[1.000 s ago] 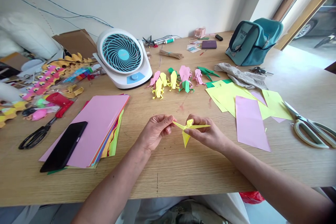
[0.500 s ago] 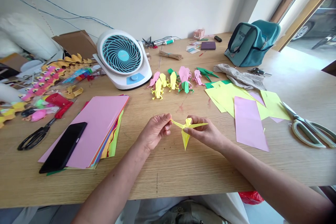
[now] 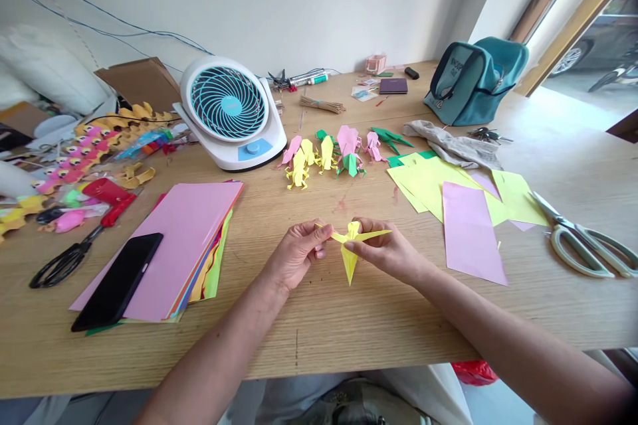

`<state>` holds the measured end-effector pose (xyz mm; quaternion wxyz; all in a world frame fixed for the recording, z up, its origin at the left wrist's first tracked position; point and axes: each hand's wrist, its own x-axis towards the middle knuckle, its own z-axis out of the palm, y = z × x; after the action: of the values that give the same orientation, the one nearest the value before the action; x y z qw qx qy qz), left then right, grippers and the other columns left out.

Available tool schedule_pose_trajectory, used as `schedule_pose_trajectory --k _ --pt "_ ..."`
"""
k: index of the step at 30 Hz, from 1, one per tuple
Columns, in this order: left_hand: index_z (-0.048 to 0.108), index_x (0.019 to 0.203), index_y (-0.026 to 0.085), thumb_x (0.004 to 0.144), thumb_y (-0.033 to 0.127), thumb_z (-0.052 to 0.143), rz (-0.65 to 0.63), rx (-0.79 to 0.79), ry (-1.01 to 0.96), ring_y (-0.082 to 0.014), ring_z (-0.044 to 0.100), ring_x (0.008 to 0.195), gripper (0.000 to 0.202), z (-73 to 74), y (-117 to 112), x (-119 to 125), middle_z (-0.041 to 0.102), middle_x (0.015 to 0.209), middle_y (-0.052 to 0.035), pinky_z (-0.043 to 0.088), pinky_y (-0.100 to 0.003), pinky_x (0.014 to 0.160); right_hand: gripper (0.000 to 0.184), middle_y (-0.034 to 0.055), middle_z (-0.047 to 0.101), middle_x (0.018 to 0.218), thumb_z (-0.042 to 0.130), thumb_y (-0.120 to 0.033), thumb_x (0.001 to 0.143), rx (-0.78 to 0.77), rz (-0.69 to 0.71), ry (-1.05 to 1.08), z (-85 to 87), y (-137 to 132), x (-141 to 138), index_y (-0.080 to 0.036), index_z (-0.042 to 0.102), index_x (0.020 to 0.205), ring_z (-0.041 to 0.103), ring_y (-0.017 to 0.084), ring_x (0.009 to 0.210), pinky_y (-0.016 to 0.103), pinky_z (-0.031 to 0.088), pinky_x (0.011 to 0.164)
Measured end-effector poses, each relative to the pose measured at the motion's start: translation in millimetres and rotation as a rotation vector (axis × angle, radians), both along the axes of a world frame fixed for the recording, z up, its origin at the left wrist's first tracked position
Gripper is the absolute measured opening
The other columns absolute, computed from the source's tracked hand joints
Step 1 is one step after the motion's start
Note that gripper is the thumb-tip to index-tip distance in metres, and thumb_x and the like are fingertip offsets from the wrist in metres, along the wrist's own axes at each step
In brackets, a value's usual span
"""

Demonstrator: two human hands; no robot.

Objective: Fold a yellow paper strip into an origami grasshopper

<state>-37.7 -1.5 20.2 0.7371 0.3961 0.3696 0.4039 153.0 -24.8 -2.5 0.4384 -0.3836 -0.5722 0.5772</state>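
A yellow folded paper figure [image 3: 351, 259] is held up above the front of the table, with thin pointed limbs out to both sides and a point hanging down. My left hand [image 3: 302, 249] pinches its left limb between thumb and fingers. Around the body, my right hand [image 3: 386, 249] is closed, thumb in front and fingers behind, partly hiding it. Beyond the hands stand several folded paper frogs: yellow [image 3: 298, 171], pink [image 3: 347, 139] and green [image 3: 351, 164].
Left, a black phone [image 3: 119, 279] lies on stacked coloured paper [image 3: 192, 219]. Right are yellow sheets [image 3: 423, 179], a pink sheet [image 3: 471, 232] and scissors [image 3: 583, 239]. A fan [image 3: 232, 106], a teal bag [image 3: 476, 83] and a grey cloth [image 3: 451, 143] stand or lie farther back.
My left thumb and fingers have slid along the left limb, closer to the figure's body. The right hand keeps its grip, and the view has shifted slightly.
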Motion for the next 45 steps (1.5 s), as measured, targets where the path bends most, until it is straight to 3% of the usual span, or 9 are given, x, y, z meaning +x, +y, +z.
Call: schedule_pose_trajectory --k 4,8,14,19,23,26,29,34,45 --pt "0.063 0.068 0.013 0.060 0.046 0.089 0.045 0.005 -0.037 -0.0031 0.037 0.055 0.043 2.3 4.4 -5.6 0.047 0.064 0.0044 0.035 -0.013 0.047 0.038 -0.0025 0.052 0.070 0.080 -0.048 0.070 -0.053 -0.067 0.013 5.1 0.4 0.7 -0.018 0.058 0.073 0.046 0.012 0.065 0.024 0.037 0.059" --pt "0.068 0.094 0.016 0.064 0.047 0.087 -0.040 0.132 0.116 -0.0093 0.053 0.072 0.048 -2.3 1.3 -0.9 0.061 0.083 -0.0008 0.046 -0.017 0.055 0.042 -0.0034 0.053 0.067 0.081 -0.051 0.066 -0.140 -0.163 0.054 6.6 1.8 0.5 -0.018 0.057 0.073 0.045 0.011 0.062 0.025 0.034 0.057" --pt "0.064 0.082 0.014 0.063 0.037 0.089 -0.046 0.230 0.214 -0.0102 0.057 0.070 0.039 -18.7 -5.5 13.7 0.064 0.074 0.0018 0.046 -0.020 0.061 0.040 -0.0026 0.056 0.068 0.086 -0.047 0.060 -0.139 -0.115 0.117 1.7 3.5 -3.2 -0.017 0.061 0.066 0.048 0.012 0.066 0.026 0.037 0.063" --pt "0.062 0.078 0.015 0.059 0.033 0.091 -0.080 0.231 0.189 -0.0093 0.055 0.066 0.039 -19.2 -3.1 13.2 0.063 0.071 0.0034 0.043 -0.020 0.060 0.037 -0.0016 0.061 0.067 0.088 -0.045 0.059 -0.175 -0.061 0.118 1.0 4.6 0.5 -0.016 0.066 0.066 0.052 0.012 0.066 0.027 0.041 0.066" --pt "0.064 0.087 0.015 0.058 0.031 0.092 -0.009 0.240 0.169 -0.0108 0.058 0.072 0.043 -19.9 -1.7 12.7 0.066 0.076 0.0027 0.047 -0.023 0.070 0.036 0.0011 0.068 0.075 0.085 -0.048 0.065 -0.167 0.016 0.166 6.4 4.5 2.8 -0.017 0.070 0.077 0.061 0.016 0.075 0.031 0.048 0.075" --pt "0.068 0.091 0.015 0.063 0.036 0.088 0.017 0.248 0.206 -0.0108 0.057 0.071 0.041 -20.4 -2.7 13.4 0.065 0.075 0.0024 0.046 -0.023 0.069 0.038 0.0014 0.070 0.078 0.084 -0.049 0.067 -0.153 -0.043 0.187 7.4 4.2 1.5 -0.019 0.067 0.084 0.065 0.017 0.075 0.032 0.052 0.075" --pt "0.070 0.083 0.015 0.069 0.040 0.084 0.021 0.284 0.244 -0.0110 0.056 0.069 0.033 -19.3 -4.7 15.2 0.064 0.075 0.0012 0.045 -0.022 0.065 0.039 0.0007 0.070 0.077 0.083 -0.050 0.067 -0.104 -0.130 0.154 3.4 3.9 -1.5 -0.020 0.063 0.080 0.064 0.015 0.072 0.030 0.052 0.070" --pt "0.071 0.074 0.015 0.071 0.041 0.082 0.022 0.392 0.300 -0.0130 0.059 0.074 0.028 -19.0 -5.1 15.7 0.067 0.079 -0.0012 0.046 -0.022 0.068 0.041 0.0008 0.068 0.075 0.083 -0.054 0.066 -0.084 -0.136 0.104 -0.5 3.4 -3.7 -0.020 0.062 0.077 0.061 0.015 0.070 0.031 0.051 0.069" --pt "0.069 0.082 0.015 0.081 0.040 0.072 0.030 0.490 0.442 -0.0129 0.057 0.074 0.025 -18.1 -9.1 14.9 0.066 0.084 -0.0015 0.044 -0.022 0.067 0.038 0.0007 0.067 0.067 0.077 -0.054 0.074 -0.020 -0.188 0.018 3.8 1.3 -1.4 -0.019 0.062 0.075 0.062 0.015 0.066 0.029 0.050 0.064"
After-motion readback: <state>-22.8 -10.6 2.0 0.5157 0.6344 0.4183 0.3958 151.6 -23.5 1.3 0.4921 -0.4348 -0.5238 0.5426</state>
